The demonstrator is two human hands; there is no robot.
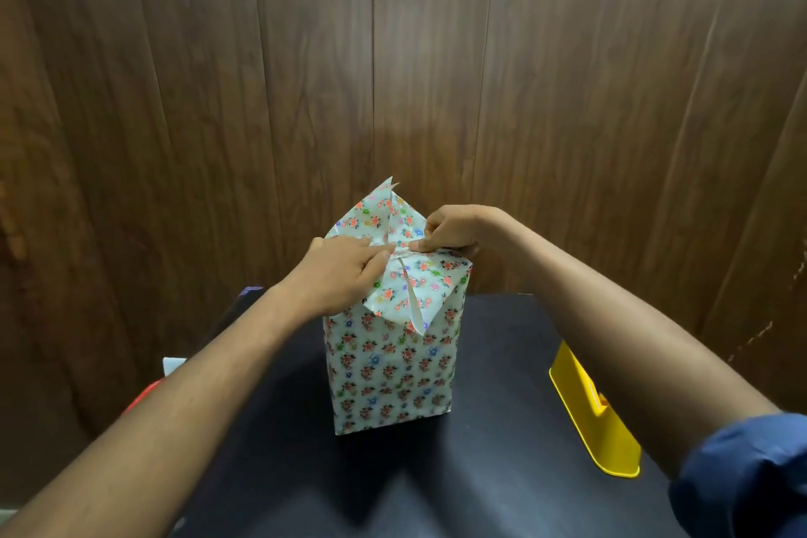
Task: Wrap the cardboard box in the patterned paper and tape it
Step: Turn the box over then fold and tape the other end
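A tall box wrapped in floral patterned paper [391,367] stands upright on the dark table [480,472]. No cardboard shows. At its top the paper ends stick out as two loose triangular flaps, one pointing up at the back [375,212] and one hanging over the front [406,297]. My left hand [345,266] lies on the top's left side, its fingers stretched flat toward the middle fold. My right hand [450,232] sits on the top's right side with curled fingers, thumb and forefinger pinching the paper at the middle.
A yellow tape dispenser [589,411] lies on the table to the right of the box, under my right forearm. Red, white and dark items [174,367] peek out at the table's left edge. A wood-panelled wall [393,57] rises close behind.
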